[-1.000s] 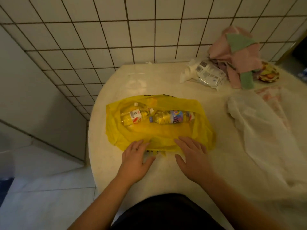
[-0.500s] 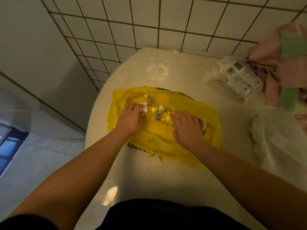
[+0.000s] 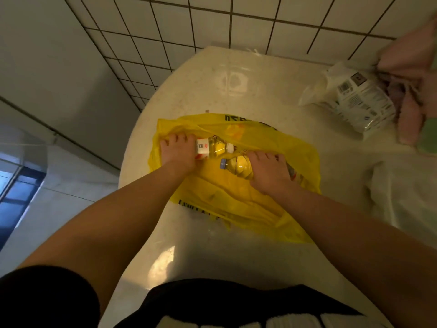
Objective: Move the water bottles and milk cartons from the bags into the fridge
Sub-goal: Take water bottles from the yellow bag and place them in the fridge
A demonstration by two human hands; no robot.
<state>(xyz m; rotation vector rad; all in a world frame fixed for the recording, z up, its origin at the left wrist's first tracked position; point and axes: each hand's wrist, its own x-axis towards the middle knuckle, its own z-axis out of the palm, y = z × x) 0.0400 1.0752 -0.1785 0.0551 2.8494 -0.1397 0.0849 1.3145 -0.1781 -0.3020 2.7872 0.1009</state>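
A yellow plastic bag [image 3: 257, 204] lies open on the pale round table [image 3: 212, 252]. Two clear water bottles lie inside it. My left hand [image 3: 177, 153] grips the bottle with the white and red label [image 3: 214, 146], whose white cap points right. My right hand [image 3: 269, 172] grips the other bottle [image 3: 236, 165], which has a blue cap pointing left; its label end is hidden under my hand. Both hands reach inside the bag's mouth.
A white plastic bag holding white cartons [image 3: 357, 100] lies at the back right. Pink and green cloths [image 3: 416, 91] are piled at the right edge. A white translucent bag [image 3: 406, 197] lies at the right. Tiled wall [image 3: 212, 27] stands behind; floor [image 3: 59, 185] drops off at the left.
Both hands moved from the bag's near edge into the bag and closed round the two bottles. The camera leaned forward over the table.
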